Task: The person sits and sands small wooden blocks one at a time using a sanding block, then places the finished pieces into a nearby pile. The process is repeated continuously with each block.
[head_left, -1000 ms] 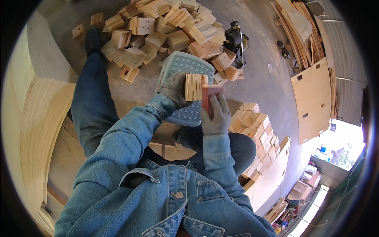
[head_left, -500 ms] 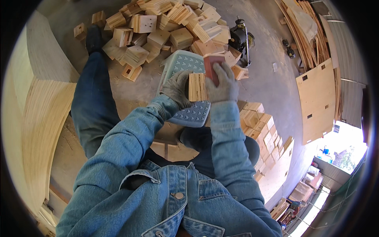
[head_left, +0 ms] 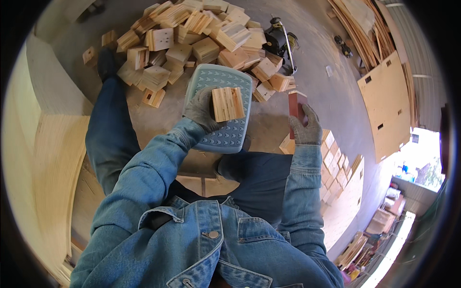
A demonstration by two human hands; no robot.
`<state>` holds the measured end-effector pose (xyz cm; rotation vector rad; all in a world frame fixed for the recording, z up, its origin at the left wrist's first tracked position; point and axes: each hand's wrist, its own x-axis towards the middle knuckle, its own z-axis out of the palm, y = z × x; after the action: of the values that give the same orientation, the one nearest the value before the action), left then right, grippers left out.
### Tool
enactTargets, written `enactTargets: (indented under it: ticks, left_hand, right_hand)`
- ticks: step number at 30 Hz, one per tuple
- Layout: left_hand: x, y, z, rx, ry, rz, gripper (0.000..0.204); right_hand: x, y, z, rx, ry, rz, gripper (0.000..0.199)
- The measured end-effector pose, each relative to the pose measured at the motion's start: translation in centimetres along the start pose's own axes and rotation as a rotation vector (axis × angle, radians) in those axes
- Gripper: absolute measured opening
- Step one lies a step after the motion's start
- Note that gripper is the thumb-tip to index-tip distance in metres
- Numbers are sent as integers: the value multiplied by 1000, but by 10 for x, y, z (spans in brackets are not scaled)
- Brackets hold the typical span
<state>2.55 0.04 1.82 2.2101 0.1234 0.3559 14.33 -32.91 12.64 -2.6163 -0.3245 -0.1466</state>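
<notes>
My left hand (head_left: 200, 109), in a grey glove, grips a small square wooden block (head_left: 227, 103) and holds it over a pale blue plastic stool (head_left: 220, 137) between my knees. Off to the right of the block, my gloved right hand (head_left: 305, 126) holds a flat reddish-brown sanding pad (head_left: 295, 105), clear of the wood. Both arms are in denim sleeves.
A heap of similar wooden blocks (head_left: 192, 38) lies on the concrete floor beyond the stool. A power saw (head_left: 281, 41) sits at the heap's right edge. Stacked blocks (head_left: 336, 163) stand by my right leg, plywood sheets (head_left: 389, 101) lean at right, and tall board stacks (head_left: 43, 158) fill the left.
My right hand with the reddish pad has swung from the block's face out to the right and away from it. The left hand keeps the block over the stool.
</notes>
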Motion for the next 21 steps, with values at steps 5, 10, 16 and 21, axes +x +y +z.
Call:
enactTargets:
  ticks: [5,10,16,21]
  left_hand:
    - [2,1,-7,-117,-102,-122,112]
    - [2,-4,-16,-349,-195,-212,117]
    - [-3,31,-23,-578,-187,-387,101]
    - [-18,11,-8,-247,-80,-192,91]
  right_hand:
    - [-4,14,4,127,93,58,65]
    - [7,-8,11,34,42,3,67]
    - [2,-36,-1,103,-59,26,65]
    - [0,-34,-5,84,-117,17,63]
